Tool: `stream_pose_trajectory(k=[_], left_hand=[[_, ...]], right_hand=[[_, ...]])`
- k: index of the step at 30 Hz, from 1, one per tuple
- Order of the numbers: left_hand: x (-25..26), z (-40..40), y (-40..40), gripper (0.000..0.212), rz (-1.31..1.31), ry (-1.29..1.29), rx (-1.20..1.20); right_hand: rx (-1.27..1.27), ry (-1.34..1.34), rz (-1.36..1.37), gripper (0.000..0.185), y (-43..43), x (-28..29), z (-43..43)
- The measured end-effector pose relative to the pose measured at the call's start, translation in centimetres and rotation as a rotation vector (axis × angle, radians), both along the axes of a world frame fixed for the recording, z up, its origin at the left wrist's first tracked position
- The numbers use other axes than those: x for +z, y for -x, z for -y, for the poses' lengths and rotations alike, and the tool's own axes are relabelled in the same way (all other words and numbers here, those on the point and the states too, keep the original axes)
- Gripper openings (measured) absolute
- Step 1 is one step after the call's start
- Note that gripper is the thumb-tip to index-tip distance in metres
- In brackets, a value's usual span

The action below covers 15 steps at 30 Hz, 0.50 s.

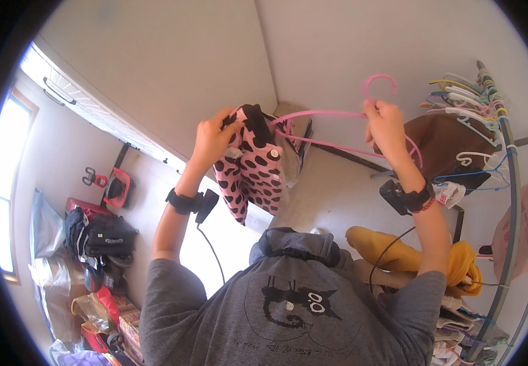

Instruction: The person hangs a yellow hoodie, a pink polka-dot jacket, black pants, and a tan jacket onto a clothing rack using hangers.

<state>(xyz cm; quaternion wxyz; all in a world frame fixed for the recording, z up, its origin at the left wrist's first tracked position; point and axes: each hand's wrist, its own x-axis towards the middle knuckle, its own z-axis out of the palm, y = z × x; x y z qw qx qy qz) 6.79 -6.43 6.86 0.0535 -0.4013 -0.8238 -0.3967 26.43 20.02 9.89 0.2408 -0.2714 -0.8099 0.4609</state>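
My left hand (216,137) grips a pink garment (259,171) with black spots near its black collar. White buttons run down its front, and its lower part hangs free. My right hand (385,126) is closed around the neck of a pink plastic clothes hanger (326,113), just below the hook. The hanger is held sideways, its left end reaching the collar opening of the garment. How far that end goes inside is hidden by the cloth. The hanger's other end shows behind my right wrist.
A metal clothes rack (513,192) on the right carries several hangers (467,103) and a yellow garment (383,247). A brown cloth item (447,137) is behind the hangers. Bags and a black suitcase (110,240) stand along the left wall. A pale panel (163,78) rises ahead on the left.
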Motion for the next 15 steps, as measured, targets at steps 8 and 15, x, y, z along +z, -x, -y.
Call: stream_pose_trajectory(k=[8, 15], left_hand=[[1.0, 0.1, -0.1, 0.030, 0.118, -0.083, -0.111], [0.7, 1.3, 0.9, 0.030, 0.413, -0.277, -0.330]], right_hand=[[-0.012, -0.183, 0.033, 0.034, -0.7, -1.2, -0.2], [0.171, -0.381, -0.218, 0.032, -2.0, -3.6, -1.0]])
